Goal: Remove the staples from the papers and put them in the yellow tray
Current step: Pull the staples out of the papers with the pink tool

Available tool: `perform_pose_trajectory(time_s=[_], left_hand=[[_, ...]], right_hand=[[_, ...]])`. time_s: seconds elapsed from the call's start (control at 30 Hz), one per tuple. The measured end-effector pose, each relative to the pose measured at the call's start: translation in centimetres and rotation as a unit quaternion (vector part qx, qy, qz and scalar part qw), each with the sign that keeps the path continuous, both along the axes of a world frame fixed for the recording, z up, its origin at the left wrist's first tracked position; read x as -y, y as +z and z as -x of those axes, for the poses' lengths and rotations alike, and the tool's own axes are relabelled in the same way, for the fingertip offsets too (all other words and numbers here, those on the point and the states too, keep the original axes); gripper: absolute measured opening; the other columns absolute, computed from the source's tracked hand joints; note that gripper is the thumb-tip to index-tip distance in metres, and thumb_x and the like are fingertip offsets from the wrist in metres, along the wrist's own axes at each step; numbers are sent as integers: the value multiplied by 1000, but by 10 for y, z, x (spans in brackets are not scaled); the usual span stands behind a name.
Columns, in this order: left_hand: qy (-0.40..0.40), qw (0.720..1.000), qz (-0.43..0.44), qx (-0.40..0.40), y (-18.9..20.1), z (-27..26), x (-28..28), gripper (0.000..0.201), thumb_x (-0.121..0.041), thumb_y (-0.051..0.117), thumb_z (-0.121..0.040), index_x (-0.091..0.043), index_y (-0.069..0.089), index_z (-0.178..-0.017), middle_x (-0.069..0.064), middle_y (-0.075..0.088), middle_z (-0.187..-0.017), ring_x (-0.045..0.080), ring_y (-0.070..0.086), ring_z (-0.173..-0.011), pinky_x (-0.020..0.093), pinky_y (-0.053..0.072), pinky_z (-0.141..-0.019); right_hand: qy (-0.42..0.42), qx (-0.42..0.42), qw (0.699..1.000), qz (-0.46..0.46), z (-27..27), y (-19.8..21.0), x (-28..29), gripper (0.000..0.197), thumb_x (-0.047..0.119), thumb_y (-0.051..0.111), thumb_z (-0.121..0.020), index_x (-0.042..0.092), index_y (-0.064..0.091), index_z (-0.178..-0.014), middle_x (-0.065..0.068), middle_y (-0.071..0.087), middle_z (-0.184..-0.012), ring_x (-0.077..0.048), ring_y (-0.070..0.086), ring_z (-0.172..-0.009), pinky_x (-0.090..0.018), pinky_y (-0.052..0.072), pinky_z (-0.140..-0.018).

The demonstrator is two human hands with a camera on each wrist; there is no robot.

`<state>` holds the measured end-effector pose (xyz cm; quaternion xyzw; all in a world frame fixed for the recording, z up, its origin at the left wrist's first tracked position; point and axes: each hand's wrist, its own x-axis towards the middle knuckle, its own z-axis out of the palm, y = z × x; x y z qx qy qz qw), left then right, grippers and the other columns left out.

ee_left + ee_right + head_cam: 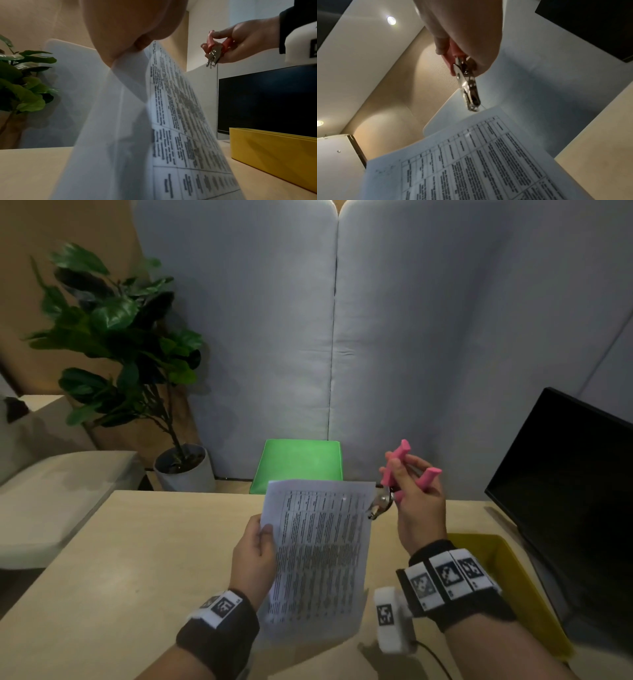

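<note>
My left hand (256, 546) pinches the left edge of a printed stack of papers (318, 556), holding it tilted up above the desk; the papers (173, 121) fill the left wrist view. My right hand (416, 494) grips a pink-handled staple remover (394, 474) just beyond the sheet's top right corner. Its metal jaws sit at that corner's edge, and the staple remover (467, 86) points down at the papers (471, 162) in the right wrist view. The yellow tray (513, 583) lies on the desk at the right, below my right wrist. No staple is visible.
A black monitor (565, 491) stands at the right behind the tray. A green chair seat (299, 463) and grey partition (342, 320) lie beyond the desk's far edge. A potted plant (120, 344) stands at the back left. The beige desk (137, 559) extends left.
</note>
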<state>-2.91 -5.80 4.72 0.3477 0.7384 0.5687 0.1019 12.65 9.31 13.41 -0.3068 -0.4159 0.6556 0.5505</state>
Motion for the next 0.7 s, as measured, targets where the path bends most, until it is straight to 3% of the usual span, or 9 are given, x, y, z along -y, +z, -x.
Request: perform_pose_trajectory(time_s=[0.13,0.3,0.4,0.43,0.53,0.6,0.63,0.7], left_hand=[[1,1000,1,10,1,1,2,13,-13,38,-99,-14,51,-95,-1,61,-78,9,58,-67,6,42,-48],[-18,1000,21,3,2,-1,8,13,-16,38,-99,-14,50,-96,-2,59,-79,10,57,-69,7,40,-47],[-41,999,25,12,1,-3,11,13,-16,37,-99,-14,49,-97,-1,58,-81,8,57,-70,6,41,-48],[-47,998,27,16,0,-4,12,13,-16,37,-99,-14,49,-97,0,58,-81,8,57,-70,6,42,-48],[-64,997,31,16,-4,-4,15,12,-15,38,-99,-14,50,-99,0,59,-84,9,59,-73,7,43,-50],[-69,997,37,9,-7,-4,16,12,-13,38,-99,-14,50,-101,-1,60,-85,11,60,-76,9,43,-52],[-70,997,40,6,-8,-4,16,12,-12,38,-99,-15,50,-101,-1,60,-85,12,60,-76,9,43,-53],[-71,996,43,8,-10,-3,15,12,-12,38,-99,-15,50,-101,-1,61,-87,8,60,-78,8,43,-54]], right_hand=[[69,-51,995,53,6,7,7,21,10,59,-85,7,61,-106,-11,64,-96,-22,60,-85,-35,51,-81],[175,-47,980,86,6,3,19,40,7,62,-70,16,61,-108,-13,65,-111,-23,59,-100,-39,44,-96],[171,-46,980,88,9,2,28,50,3,65,-66,7,50,-114,-11,61,-93,-22,60,-80,-37,48,-83],[161,-56,981,94,10,2,30,58,4,67,-63,10,45,-116,-12,59,-91,-22,59,-74,-36,50,-78],[136,-32,986,97,16,-1,33,71,10,73,-63,17,33,-122,-19,53,-99,-22,59,-62,-35,54,-65],[116,7,989,87,19,-2,33,66,12,74,-71,17,33,-122,-19,52,-98,-22,60,-57,-30,56,-54],[103,25,991,80,20,-3,33,59,12,73,-74,16,36,-119,-17,54,-95,-22,61,-56,-29,56,-53],[91,47,993,63,22,-5,32,49,16,75,-71,11,44,-108,-13,57,-90,-21,65,-60,-34,58,-64]])
